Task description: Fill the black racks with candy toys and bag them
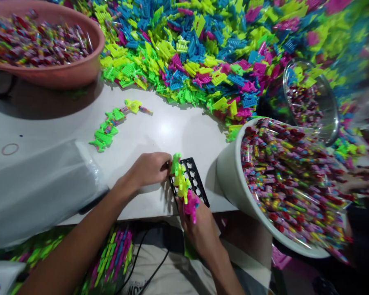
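Note:
My left hand [152, 168] is closed at the upper end of a row of toy pieces, its fingertips beside the green piece [176, 164]. Yellow pieces [181, 182] and a pink piece [191, 205] continue the row toward me. Under the lower end, my right hand [197, 223] is closed, with the pink piece over it; most of its fingers are hidden. Beneath the row, a black tray with round holes [199, 184] lies tilted at the table's front edge. What my left fingertips pinch is too small to tell.
A white bucket of wrapped candy tubes [229, 176] stands right, a pink basin [64, 76] back left. Colourful toys [187, 53] are heaped behind. A plastic bag [43, 188] lies left, loose green pieces [106, 131] beyond it. Another person's hand [358, 180] is at far right.

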{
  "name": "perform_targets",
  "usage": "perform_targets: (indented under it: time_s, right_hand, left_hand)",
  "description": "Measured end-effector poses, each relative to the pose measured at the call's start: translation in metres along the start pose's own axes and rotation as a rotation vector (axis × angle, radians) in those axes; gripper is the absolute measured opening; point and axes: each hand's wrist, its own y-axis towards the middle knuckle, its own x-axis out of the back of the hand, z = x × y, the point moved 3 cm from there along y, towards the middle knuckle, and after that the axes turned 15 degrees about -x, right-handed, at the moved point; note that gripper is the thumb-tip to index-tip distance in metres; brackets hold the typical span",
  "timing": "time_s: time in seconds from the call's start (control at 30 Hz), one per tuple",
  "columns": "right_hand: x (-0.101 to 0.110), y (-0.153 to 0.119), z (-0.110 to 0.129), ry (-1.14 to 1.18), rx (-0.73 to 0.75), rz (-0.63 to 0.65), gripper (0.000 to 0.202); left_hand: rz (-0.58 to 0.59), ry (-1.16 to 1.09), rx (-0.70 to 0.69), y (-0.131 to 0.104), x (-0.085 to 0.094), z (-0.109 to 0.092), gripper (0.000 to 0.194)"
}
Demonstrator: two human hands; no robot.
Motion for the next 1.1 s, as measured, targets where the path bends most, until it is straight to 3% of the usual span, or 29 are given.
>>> perform_targets:
  time_s: [0.07,0.13,0.23,0.27,0.33,0.4,0.53,0.67,0.77,0.87,0.93,1.0,1.1]
  right_hand:
    - [0.004,-0.002,-0.001,-0.035,0.015,0.033,0.023]
    - [0.015,0.004,-0.003,-0.019,0.026,0.156,0.023]
    - [0.037,0.037,-0.002,0.096,0.006,0.371,0.021]
    - [0.043,0.058,0.001,0.128,-0.026,0.346,0.024]
    - [0.051,0.109,0.014,0.131,-0.038,0.096,0.03]
    - [0.044,0.165,0.041,0.065,0.066,-0.121,0.035]
    - [-0.001,0.259,0.104,-0.212,0.263,-0.089,0.045]
    - [-0.024,0.292,0.14,-0.452,0.343,-0.094,0.037]
    - [-0.017,0.281,0.132,-0.525,0.296,-0.156,0.038]
    - [0.006,0.242,0.095,-0.434,0.146,-0.269,0.036]
    - [0.022,0.199,0.065,-0.295,0.06,-0.303,0.033]
    - [0.033,0.146,0.036,-0.113,-0.004,-0.254,0.027]
    - [0.04,0.068,0.009,0.118,0.016,-0.229,0.019]
  left_hand:
    - [0.004,0.002,0.008,0.0,0.0,0.0,0.008]
    - [-0.001,-0.006,0.006,-0.001,-0.001,0.001,0.006]
    - [-0.011,-0.025,-0.01,-0.001,-0.001,0.0,0.003]
    - [-0.014,-0.027,-0.015,-0.001,0.0,0.0,0.002]
    - [-0.024,-0.026,-0.017,-0.001,0.001,0.0,0.003]
    - [-0.038,-0.037,-0.013,-0.002,0.003,-0.001,0.004]
    - [-0.049,-0.061,-0.02,-0.002,0.006,-0.002,0.006]
    - [-0.012,-0.012,-0.019,0.0,0.004,0.0,0.009]
    - [-0.017,-0.005,-0.012,-0.001,0.004,0.0,0.007]
    - [-0.025,-0.002,-0.021,-0.002,0.004,-0.001,0.005]
    - [-0.022,0.004,-0.017,-0.002,0.003,0.0,0.004]
    - [-0.026,0.003,-0.015,-0.002,0.001,0.001,0.003]
    - [-0.047,-0.004,-0.026,-0.002,-0.001,0.003,0.003]
